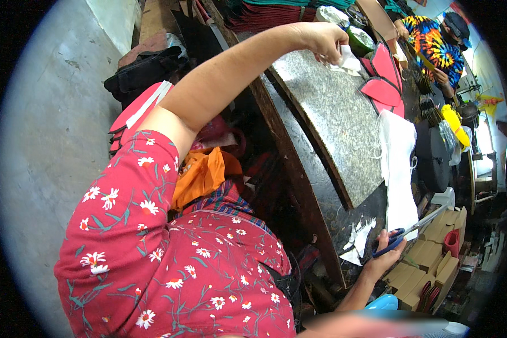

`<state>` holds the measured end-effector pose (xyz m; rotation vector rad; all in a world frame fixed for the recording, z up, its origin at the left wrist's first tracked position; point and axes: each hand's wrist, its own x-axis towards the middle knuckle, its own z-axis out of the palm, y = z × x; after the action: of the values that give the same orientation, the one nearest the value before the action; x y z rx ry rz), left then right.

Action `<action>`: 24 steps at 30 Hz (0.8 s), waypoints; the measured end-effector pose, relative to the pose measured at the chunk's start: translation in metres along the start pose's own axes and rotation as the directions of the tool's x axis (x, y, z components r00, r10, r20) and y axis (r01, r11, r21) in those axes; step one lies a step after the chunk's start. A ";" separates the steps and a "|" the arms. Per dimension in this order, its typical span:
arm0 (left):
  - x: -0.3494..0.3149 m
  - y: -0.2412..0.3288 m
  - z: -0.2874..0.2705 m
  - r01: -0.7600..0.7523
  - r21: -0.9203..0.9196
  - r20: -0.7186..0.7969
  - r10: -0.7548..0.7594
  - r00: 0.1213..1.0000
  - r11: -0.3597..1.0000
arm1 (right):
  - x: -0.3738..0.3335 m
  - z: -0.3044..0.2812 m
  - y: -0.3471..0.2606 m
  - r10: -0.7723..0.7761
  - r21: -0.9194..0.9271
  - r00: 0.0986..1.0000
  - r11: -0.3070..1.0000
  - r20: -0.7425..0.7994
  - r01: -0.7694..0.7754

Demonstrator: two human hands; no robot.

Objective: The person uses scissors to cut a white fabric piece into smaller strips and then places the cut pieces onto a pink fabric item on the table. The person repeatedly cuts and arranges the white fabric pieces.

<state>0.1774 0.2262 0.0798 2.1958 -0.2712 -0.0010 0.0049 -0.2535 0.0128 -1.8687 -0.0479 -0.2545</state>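
My left hand [325, 43] reaches to the far side of the work table, fingers pinched on a small white cloth piece [350, 62]. At the lower right, my right hand [390, 252] is closed round dark-blue scissors handles [390, 243]; the long metal blades point up and to the right. Beside the scissors lies a long white cloth strip [399, 163] with loose threads along its edge. Frayed white scraps [359, 239] rest left of my right hand. Pinkish-red pieces with black edging [383, 84] are piled just right of my left hand.
A speckled stone slab [335, 124] covers much of the table. Cardboard boxes [431, 242] stand at the lower right, near a light-blue thing [382, 303]. Across the table, a person in a tie-dye shirt [434, 42] holds something yellow. A black bag [143, 73] sits at left.
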 end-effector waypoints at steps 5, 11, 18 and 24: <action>-0.010 -0.024 0.013 0.078 -0.121 0.012 -0.077 0.997 0.990 | -0.001 0.004 0.006 -0.003 -0.031 1.000 1.000 -0.019 0.002; -0.012 -0.032 0.028 0.007 -0.203 -0.003 -0.007 1.000 0.979 | 0.012 0.013 -0.024 0.018 -0.435 0.996 0.900 0.092 0.024; -0.042 0.005 0.021 -0.041 -0.396 0.006 0.047 0.999 0.918 | 0.061 0.063 -0.110 -0.317 -0.748 0.731 0.089 0.604 0.657; -0.067 0.048 0.019 -0.065 -0.437 0.006 0.075 0.997 0.897 | 0.090 0.120 -0.132 -0.400 -0.709 0.635 -0.055 0.660 0.703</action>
<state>0.1007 0.1967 0.1001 1.7374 -0.3277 -0.0431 0.0899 -0.1078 0.1202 -3.0933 -1.2006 -0.7728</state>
